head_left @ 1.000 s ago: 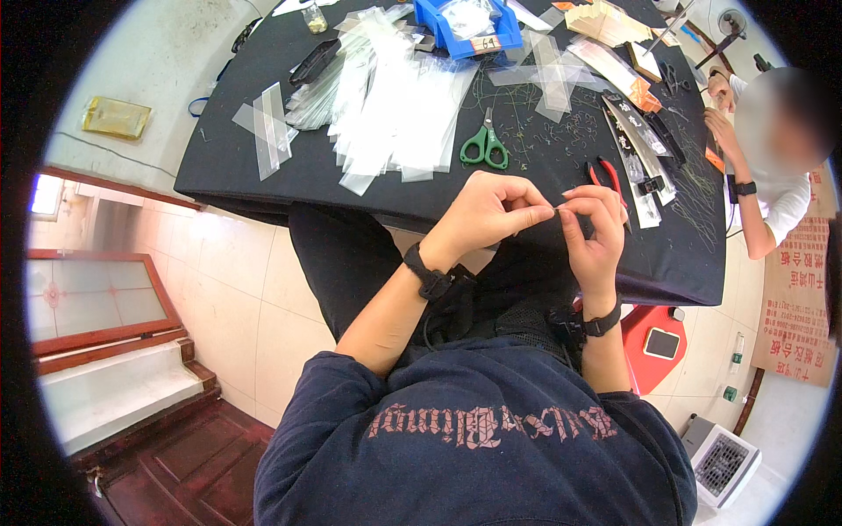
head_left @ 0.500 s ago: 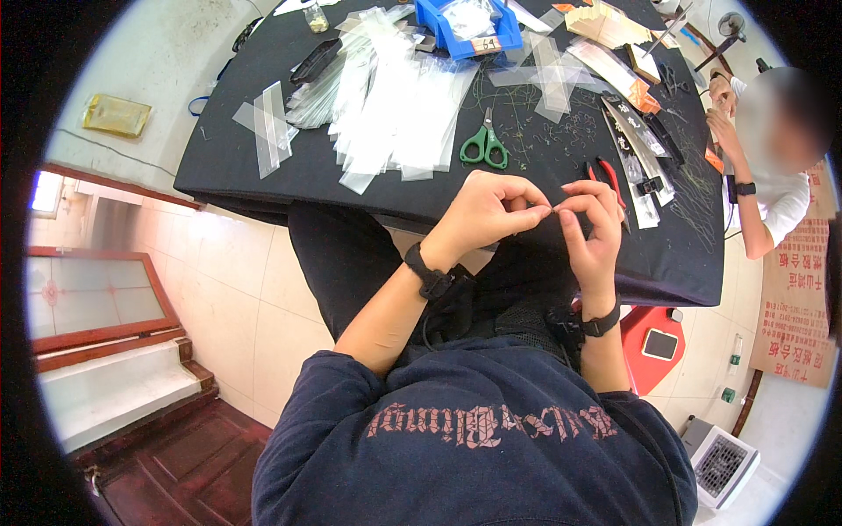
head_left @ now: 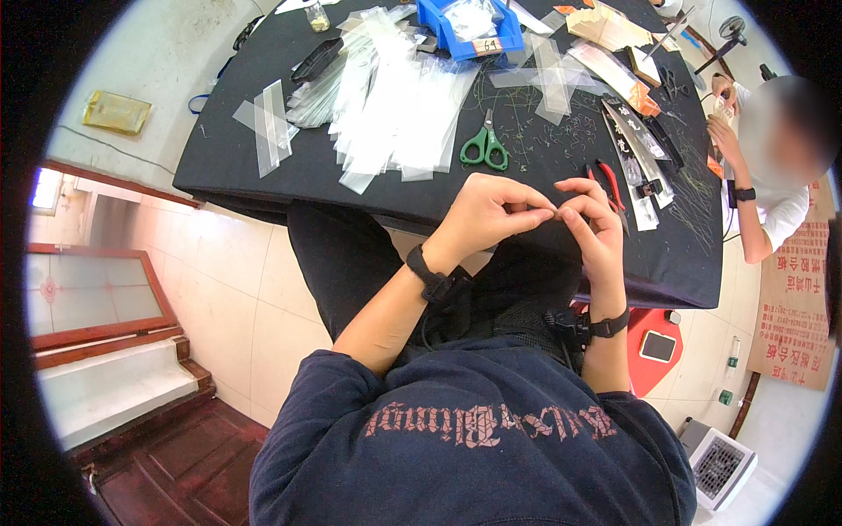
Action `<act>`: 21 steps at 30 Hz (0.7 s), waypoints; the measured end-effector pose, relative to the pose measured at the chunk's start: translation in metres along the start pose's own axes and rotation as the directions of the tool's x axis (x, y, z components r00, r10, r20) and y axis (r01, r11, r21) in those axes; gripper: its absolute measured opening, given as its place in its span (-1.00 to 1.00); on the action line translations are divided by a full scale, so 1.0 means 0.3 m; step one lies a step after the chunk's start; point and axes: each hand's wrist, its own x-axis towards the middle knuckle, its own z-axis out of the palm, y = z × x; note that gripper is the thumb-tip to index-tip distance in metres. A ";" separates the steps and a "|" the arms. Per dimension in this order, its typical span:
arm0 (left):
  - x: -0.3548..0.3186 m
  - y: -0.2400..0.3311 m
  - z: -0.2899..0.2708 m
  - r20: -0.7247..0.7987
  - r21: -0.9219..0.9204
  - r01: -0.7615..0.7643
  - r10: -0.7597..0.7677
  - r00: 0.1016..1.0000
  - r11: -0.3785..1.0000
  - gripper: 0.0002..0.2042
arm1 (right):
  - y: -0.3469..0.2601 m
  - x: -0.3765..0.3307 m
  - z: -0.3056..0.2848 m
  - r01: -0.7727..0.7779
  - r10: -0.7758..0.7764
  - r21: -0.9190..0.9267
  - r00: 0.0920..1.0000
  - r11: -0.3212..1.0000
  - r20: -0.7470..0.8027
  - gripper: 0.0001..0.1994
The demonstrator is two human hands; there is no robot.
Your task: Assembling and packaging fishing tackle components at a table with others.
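My left hand and my right hand meet just off the table's near edge. Thumb and forefinger of each are pinched, and their tips almost touch. Whatever sits between them is too small to make out. Beyond my left hand lie green-handled scissors, blades pointing away from me. A pair of red-handled pliers rests just past my right hand, partly hidden by its fingers. Thin wire-like strands are scattered over the black cloth beyond both hands.
Clear plastic strips are heaped left of centre, near a blue bin. Black-and-white strips and orange-and-tan packets lie to the right. Another person's hand works at the table's right side. A red stool holds a phone.
My right hand has shifted slightly, its thumb and forefinger drawing closer together beside my left fingertips. My left hand has barely moved. The other person's hands have shifted a little.
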 end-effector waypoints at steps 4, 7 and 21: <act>0.001 0.004 0.001 0.000 0.025 -0.010 0.010 1.000 1.000 -0.89 | -0.003 0.000 0.001 -0.011 0.011 0.027 1.000 1.000 0.003 -0.85; -0.002 0.001 0.003 -0.014 0.017 -0.024 0.024 1.000 1.000 -0.89 | -0.005 0.001 0.002 0.005 -0.005 0.014 1.000 1.000 0.009 -0.86; -0.001 0.002 0.010 -0.043 0.046 -0.057 0.059 0.997 0.997 -0.91 | 0.014 -0.003 -0.002 -0.005 0.005 0.049 1.000 0.999 0.015 -0.86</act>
